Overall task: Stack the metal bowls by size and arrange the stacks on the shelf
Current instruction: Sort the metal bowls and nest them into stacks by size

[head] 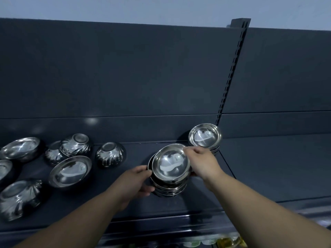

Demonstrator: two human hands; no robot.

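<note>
A stack of several shiny metal bowls [170, 167] stands near the middle of the dark shelf [136, 203]. My left hand [136, 181] grips the stack's left side, fingers curled round the lower bowls. My right hand [202, 161] holds the right rim of the top bowl. A second stack of bowls [205, 136] stands behind, against the back panel by the upright. Loose bowls lie at the left: a plain upright one [70, 171], fluted ones upside down [111, 153] [76, 144] and a fluted one on its side [19, 197].
More bowls sit at the far left edge [20, 148]. The slotted upright [231, 76] divides this shelf bay from the one on the right. Below the shelf's front edge, packaged goods [227, 242] show on a lower level.
</note>
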